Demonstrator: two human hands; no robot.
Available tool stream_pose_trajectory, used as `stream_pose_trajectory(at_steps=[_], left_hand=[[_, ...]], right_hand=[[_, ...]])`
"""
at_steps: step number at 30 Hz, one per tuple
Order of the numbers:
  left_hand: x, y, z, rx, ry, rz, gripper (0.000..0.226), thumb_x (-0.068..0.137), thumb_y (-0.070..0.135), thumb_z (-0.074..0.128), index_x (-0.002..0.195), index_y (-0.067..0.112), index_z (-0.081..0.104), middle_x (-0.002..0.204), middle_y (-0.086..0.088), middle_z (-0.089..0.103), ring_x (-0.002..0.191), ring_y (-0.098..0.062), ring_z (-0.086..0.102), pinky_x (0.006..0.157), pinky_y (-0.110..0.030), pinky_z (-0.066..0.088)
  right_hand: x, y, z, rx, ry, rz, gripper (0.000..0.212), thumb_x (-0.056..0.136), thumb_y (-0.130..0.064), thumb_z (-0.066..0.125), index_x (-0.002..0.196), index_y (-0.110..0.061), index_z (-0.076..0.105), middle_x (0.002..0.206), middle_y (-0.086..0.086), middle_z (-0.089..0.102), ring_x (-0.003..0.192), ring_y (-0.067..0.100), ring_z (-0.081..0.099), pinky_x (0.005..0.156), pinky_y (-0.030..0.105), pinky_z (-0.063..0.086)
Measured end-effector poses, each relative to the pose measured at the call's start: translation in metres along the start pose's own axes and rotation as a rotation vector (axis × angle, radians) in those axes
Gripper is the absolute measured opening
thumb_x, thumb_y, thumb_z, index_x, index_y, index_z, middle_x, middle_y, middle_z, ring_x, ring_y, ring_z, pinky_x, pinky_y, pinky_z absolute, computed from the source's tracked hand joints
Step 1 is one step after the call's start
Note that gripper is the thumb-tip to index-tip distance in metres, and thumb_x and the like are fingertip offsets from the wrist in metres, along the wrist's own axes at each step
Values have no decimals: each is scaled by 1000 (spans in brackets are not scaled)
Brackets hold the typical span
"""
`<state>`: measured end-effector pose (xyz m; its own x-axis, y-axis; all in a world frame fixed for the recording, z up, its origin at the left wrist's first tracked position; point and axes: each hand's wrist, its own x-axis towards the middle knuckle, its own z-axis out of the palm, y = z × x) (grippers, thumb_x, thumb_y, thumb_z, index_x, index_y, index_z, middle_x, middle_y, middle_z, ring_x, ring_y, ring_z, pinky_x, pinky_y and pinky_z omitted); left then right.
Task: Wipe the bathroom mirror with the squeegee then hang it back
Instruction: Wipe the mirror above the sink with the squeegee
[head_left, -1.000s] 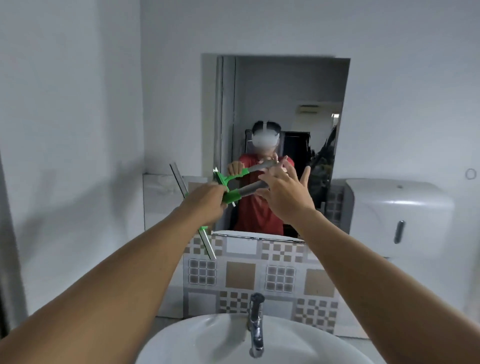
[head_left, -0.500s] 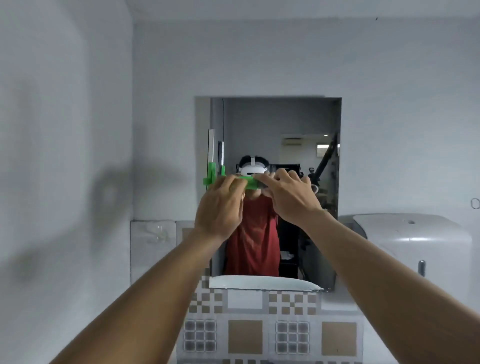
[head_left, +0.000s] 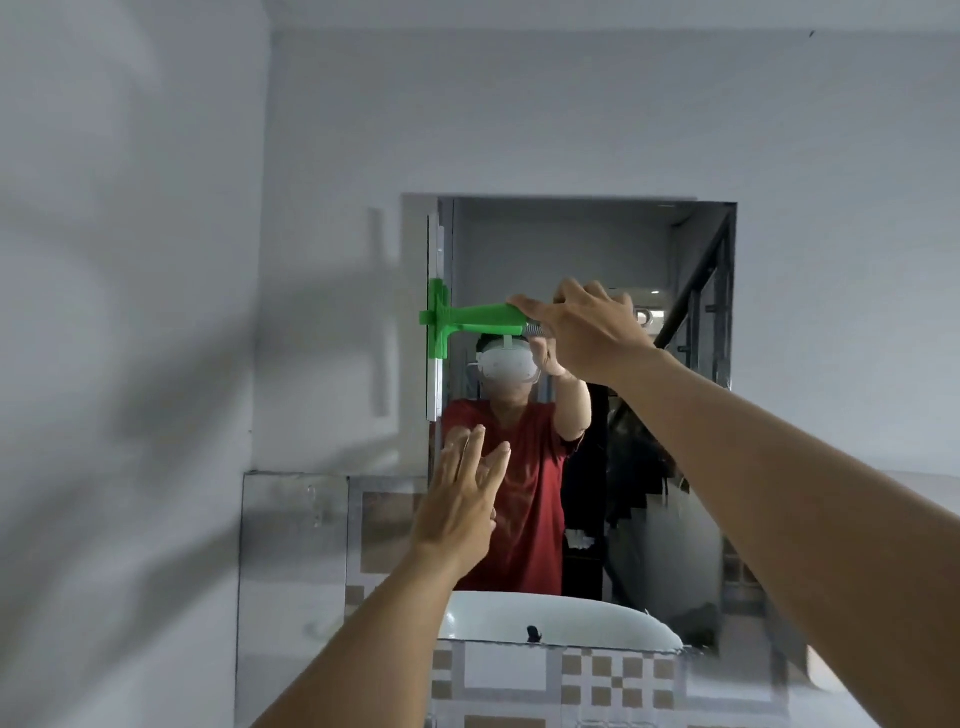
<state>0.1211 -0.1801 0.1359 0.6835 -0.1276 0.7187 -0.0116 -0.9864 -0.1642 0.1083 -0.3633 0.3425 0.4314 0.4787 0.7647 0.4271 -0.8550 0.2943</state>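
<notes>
a mirror (head_left: 613, 249) hangs on the wall straight ahead. a squeegee (head_left: 457, 319) lies against the mirror's left edge, blade upright, handle pointing right into the right hand (head_left: 587, 332). the left hand (head_left: 460, 506) is lower, in front of the mirror. tiles (head_left: 571, 680) lie beneath the mirror.

You were standing in a small bathroom. A frameless rectangular wall mirror (head_left: 582, 249) hung on the plain pale-grey painted wall (head_left: 519, 114) ahead of you, and along its bottom edge it reflected the curved rim of a white ceramic washbasin (head_left: 561, 621). Below the mirror ran a band of square wall tiles patterned in brown, white and grey checks (head_left: 597, 680), and a bare side wall (head_left: 104, 312) met the back wall at a corner on your left.
</notes>
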Motion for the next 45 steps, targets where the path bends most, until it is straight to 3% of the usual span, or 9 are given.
stream_pose_trajectory(at_steps=[6,16,21,31,40,45], left_hand=[[7,-6,13,-62,20,15,94,95,22,60,161,29,-7,169,-12,-14,156,-34,-7,127,-47,11],[8,-10,18,-100,69,31,97,89,15,62,162,32,0,170,-9,-5,156,-32,-4,127,-47,14],[10,-11,22,-115,99,37,99,86,16,67,162,30,5,170,-12,2,156,-35,3,125,-50,21],[9,-10,21,-120,87,26,98,88,19,68,162,32,4,170,-10,0,156,-34,3,126,-47,17],[7,-9,17,-121,116,22,100,80,13,74,161,28,18,168,-13,15,154,-37,16,120,-46,28],[7,-9,17,-111,106,18,100,77,11,75,161,26,22,167,-15,17,153,-37,18,120,-48,33]], right_hand=[[15,5,13,-3,-20,-2,74,98,-8,44,153,-52,20,117,11,48,112,33,49,98,58,43],[18,17,13,0,14,-59,73,97,-8,44,154,-49,20,117,9,48,113,31,48,95,56,46],[16,22,9,26,22,-60,76,95,-8,46,154,-49,20,115,7,47,111,29,47,93,53,46],[14,24,0,-54,24,-46,72,96,-17,48,154,-48,19,121,10,49,115,32,48,96,56,46],[-17,67,-10,-61,-18,58,79,95,-10,52,155,-47,18,122,9,52,120,34,46,99,57,44],[-39,87,-12,-37,-12,145,69,97,-19,47,155,-45,21,124,12,53,121,37,48,96,57,47]])
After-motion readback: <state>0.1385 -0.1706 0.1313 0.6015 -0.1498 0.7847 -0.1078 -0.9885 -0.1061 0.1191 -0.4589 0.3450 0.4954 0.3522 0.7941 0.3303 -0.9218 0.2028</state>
